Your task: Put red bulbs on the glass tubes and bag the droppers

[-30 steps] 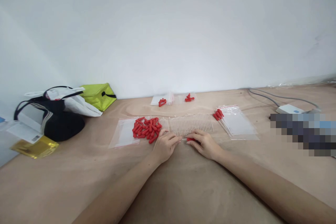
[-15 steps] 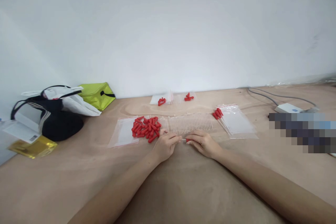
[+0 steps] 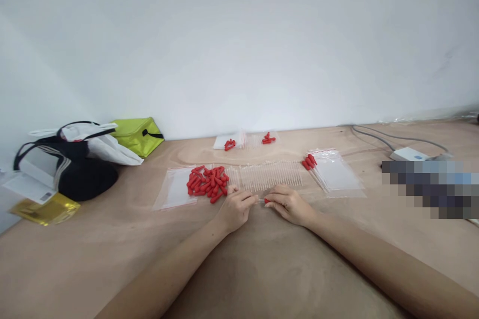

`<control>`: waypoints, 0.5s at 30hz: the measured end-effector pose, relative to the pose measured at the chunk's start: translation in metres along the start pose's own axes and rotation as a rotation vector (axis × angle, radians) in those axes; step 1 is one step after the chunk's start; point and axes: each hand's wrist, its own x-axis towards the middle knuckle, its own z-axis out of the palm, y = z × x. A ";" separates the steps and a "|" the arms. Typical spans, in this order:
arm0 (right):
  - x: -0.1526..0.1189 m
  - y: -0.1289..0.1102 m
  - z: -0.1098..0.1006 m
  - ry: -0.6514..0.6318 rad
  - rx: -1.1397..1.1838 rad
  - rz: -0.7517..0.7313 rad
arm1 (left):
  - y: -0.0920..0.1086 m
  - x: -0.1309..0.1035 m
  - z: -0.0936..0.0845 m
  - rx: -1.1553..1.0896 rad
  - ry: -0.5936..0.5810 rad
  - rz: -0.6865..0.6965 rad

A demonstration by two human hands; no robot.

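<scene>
My left hand is closed on a thin clear dropper tube, whose short end shows between my hands. The fingers of my right hand pinch a red rubber bulb at the right end of that tube. How far the tube sits inside the bulb is hidden. Just behind my left hand lies a heap of red rubber bulbs on a clear zip bag. A row of clear tubes lies side by side beyond my hands.
On the right, several tubes with red bulbs lie on another zip bag. Small bags with red bulbs lie near the wall. A lime-green bag, a black cap and a gold packet stand left. A white box with cable is right.
Both hands stay almost in place, still holding the tube and the bulb. The whole view has shifted very slightly.
</scene>
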 end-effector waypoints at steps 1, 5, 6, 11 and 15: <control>0.000 0.000 0.000 -0.012 -0.018 0.017 | 0.000 0.000 0.001 0.004 0.005 -0.001; 0.002 -0.001 -0.001 -0.053 -0.172 0.115 | 0.000 0.001 0.002 0.025 0.025 -0.020; 0.003 -0.001 -0.002 -0.057 -0.210 0.133 | 0.000 0.002 0.002 0.027 0.030 -0.033; 0.002 0.006 -0.010 -0.025 -0.279 0.139 | -0.003 0.001 0.000 0.041 0.026 -0.111; 0.000 0.007 -0.010 -0.014 -0.284 0.128 | -0.005 0.001 -0.001 0.057 -0.011 -0.137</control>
